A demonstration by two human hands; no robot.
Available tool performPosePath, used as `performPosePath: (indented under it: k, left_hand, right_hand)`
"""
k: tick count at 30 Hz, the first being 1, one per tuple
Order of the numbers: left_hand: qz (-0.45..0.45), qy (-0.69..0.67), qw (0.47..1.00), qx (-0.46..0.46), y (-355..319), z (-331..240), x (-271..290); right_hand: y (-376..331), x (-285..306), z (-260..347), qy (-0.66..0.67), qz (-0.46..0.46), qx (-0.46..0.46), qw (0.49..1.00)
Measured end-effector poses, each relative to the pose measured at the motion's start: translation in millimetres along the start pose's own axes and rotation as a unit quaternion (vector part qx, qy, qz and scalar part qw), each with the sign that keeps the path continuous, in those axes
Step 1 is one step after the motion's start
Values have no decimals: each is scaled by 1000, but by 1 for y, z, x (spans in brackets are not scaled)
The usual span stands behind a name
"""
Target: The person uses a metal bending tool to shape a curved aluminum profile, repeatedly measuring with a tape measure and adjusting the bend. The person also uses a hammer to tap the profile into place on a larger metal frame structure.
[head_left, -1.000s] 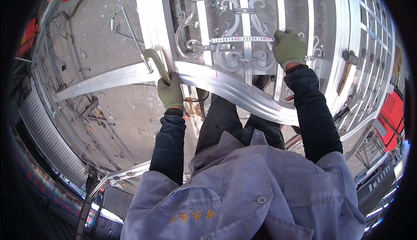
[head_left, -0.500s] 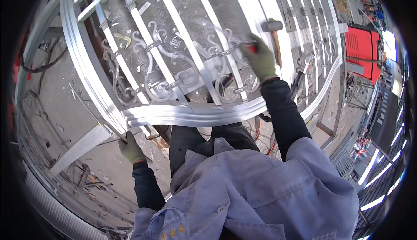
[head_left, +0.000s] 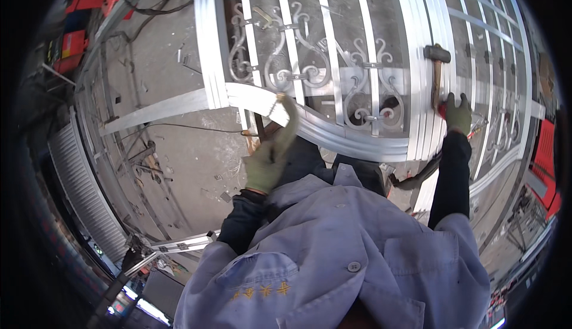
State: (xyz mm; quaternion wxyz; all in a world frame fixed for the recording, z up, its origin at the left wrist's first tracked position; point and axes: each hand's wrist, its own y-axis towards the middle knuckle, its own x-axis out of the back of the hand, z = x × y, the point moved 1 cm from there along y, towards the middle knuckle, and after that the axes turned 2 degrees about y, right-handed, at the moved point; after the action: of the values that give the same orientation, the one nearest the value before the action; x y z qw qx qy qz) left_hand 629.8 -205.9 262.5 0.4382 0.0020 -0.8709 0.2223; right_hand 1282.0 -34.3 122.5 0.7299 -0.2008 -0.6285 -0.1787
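Note:
My gloved left hand [head_left: 262, 168] is closed near the rounded lower rail of a silver metal gate [head_left: 351, 144]. From it rises a long, slender tool [head_left: 288, 123], blurred and looking bent, its tip over the rail; its kind is unclear. My gloved right hand [head_left: 459, 115] rests at the gate's wide upright, two fingers pointing away. Against its thumb side is a small red object [head_left: 441, 109], mostly hidden, apparently gripped. Beside that hand a hammer [head_left: 437, 61] with a wooden handle lies on the upright, its dark head farther off.
Scrollwork [head_left: 298, 73] and bars fill the gate panels. A flat metal strip [head_left: 158, 109] sticks out left of the gate. A black hose [head_left: 417, 177] hangs below the rail near my right arm. Red machines [head_left: 545, 162] stand at right and far left. Offcuts and metal rods litter the left floor.
My left hand has risen and moved right with the slender tool, onto the lower rail. My right hand has shifted from the scrollwork to the hammer's handle end. The view has turned left.

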Motion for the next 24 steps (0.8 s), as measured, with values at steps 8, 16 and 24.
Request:
performPosePath:
  k: [8, 16, 24]
  left_hand:
    - [180, -9, 957, -227, -15, -122, 19]
    - [199, 38, 944, -262, 6, -100, 42]
    - [163, 145, 935, -281, 104, -32, 16]
  right_hand:
    - [-147, 168, 212, 637, 407, 85, 649]
    - [-180, 158, 221, 752, 340, -22, 565]
    - [-160, 18, 277, 660, 278, -216, 664]
